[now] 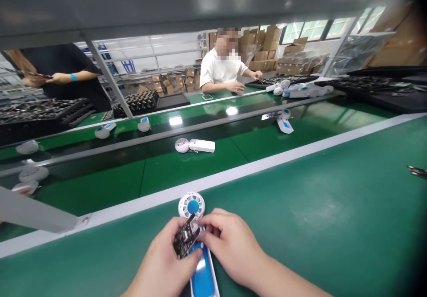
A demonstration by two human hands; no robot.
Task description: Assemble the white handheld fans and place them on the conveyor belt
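Nearby, green worktop (313, 239) under circuit board (185, 238) — brown cartons (271, 39) beyond.

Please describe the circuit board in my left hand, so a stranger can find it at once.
On the nearest green worktop, find the left hand. It holds the circuit board above a white and blue fan; unlike the fan, the board is dark.
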